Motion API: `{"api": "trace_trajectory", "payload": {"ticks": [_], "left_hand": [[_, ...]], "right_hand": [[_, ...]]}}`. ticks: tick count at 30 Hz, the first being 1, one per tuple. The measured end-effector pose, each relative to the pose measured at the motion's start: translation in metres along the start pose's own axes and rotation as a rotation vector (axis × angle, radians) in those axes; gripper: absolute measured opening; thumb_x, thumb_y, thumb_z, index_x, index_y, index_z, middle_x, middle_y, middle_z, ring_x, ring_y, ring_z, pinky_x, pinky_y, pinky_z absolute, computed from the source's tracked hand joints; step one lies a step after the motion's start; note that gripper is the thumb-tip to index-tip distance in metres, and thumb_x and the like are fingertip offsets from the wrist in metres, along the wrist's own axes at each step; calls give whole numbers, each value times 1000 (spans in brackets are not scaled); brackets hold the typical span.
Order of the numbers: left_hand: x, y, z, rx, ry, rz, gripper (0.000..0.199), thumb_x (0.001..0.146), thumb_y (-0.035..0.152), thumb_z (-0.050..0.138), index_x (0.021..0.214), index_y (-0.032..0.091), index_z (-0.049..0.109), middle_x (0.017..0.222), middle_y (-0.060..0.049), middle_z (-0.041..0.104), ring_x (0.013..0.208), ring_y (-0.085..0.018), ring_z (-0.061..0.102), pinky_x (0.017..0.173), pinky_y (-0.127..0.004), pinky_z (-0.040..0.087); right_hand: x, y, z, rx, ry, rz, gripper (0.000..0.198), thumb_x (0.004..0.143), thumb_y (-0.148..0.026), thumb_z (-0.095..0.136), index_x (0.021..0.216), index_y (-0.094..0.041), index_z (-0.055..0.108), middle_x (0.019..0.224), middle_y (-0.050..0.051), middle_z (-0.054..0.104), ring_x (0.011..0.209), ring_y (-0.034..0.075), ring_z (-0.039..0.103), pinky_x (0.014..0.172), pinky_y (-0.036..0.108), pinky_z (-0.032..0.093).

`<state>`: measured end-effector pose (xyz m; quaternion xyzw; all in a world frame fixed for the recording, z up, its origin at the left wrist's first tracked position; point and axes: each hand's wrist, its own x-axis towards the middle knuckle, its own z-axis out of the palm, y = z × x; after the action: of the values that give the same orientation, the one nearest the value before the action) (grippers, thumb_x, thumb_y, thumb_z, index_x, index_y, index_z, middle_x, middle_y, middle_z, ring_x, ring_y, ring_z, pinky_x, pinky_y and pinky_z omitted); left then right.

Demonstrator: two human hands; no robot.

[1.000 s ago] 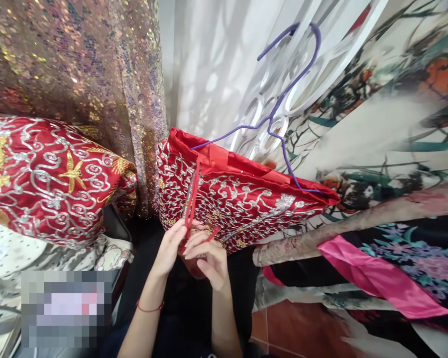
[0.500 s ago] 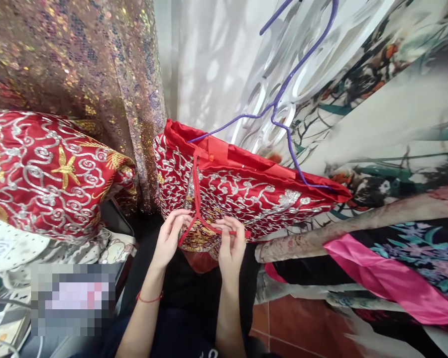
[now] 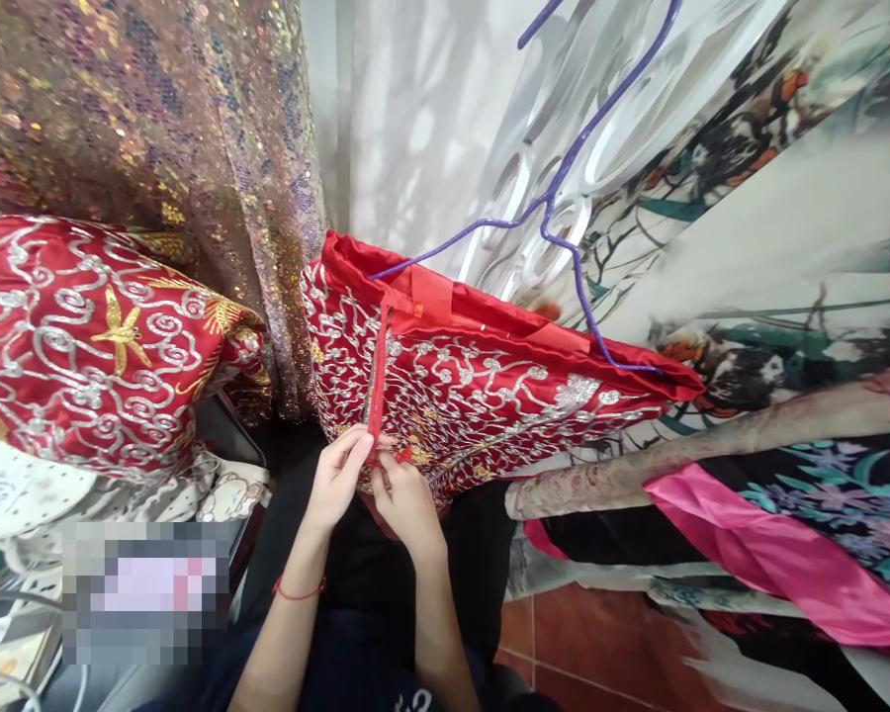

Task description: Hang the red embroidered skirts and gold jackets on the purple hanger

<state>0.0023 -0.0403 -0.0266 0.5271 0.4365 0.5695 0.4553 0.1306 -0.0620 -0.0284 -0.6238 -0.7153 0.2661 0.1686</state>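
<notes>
Two bare hands meet low on a red garment (image 3: 482, 391) with silver embroidery, which spreads from eleven o'clock round to about two o'clock of them and hangs from a purple hanger (image 3: 547, 196) at one o'clock. The left hand (image 3: 341, 475) has its thumb and forefinger pinched together on a narrow red ribbon (image 3: 376, 381), which runs from them up toward twelve o'clock, to the garment's red upper edge. The right hand (image 3: 406, 502) lies just beside it at four o'clock, fingers curled in, with a short red end showing past their tips; whether they grip it firmly, one cannot tell. For working the ribbon neatly, the left pinch would best stay light but steady, keeping the upper length flat and untwisted, while the right fingers draw evenly on the loose end. A hard tug could pucker the embroidered cloth or tilt the hanger, so small, level pulls seem wiser. At ten o'clock, a second embroidered red cloth (image 3: 119, 346) sits well apart from the hands.
</notes>
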Motion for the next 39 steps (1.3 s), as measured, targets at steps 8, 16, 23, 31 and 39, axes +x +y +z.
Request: {"api": "trace_trajectory", "payload": {"ticks": [8,16,23,31,39], "left_hand": [[-3,-5,0,232,202,137,26,91,42,66,102,19,68,93,-5,71,83,-16,65,83,-29,53],[-3,1,4,-165,-32,-146,53,94,62,49,60,22,42,55,0,44,54,-14,43,56,-30,41],[-9,0,7,-482,-222,-285,65,89,78,35,52,25,32,44,5,19,40,-11,22,42,-29,25],[-14,9,-8,-71,-195,-196,59,96,62,50,58,18,57,57,-2,56,56,-13,51,59,-28,44],[-10,25,-18,234,-173,105,16,95,33,65,96,20,74,100,-5,73,94,-16,68,90,-27,52]], "right_hand": [[-6,12,-12,377,-175,-100,32,94,-29,53,119,-26,72,60,-5,64,46,13,55,53,23,43],[2,-2,-8,590,324,-22,33,98,-36,47,107,-19,74,82,4,71,61,14,57,62,26,48],[19,-18,2,997,155,-241,36,97,-46,50,95,-22,77,97,7,73,95,20,70,87,32,58],[7,-27,4,1010,331,-177,26,95,-41,59,90,-22,76,94,7,74,88,19,71,78,31,60],[2,-18,-14,666,626,-316,14,95,-26,65,84,-20,72,84,2,69,81,14,65,78,28,52]]}}
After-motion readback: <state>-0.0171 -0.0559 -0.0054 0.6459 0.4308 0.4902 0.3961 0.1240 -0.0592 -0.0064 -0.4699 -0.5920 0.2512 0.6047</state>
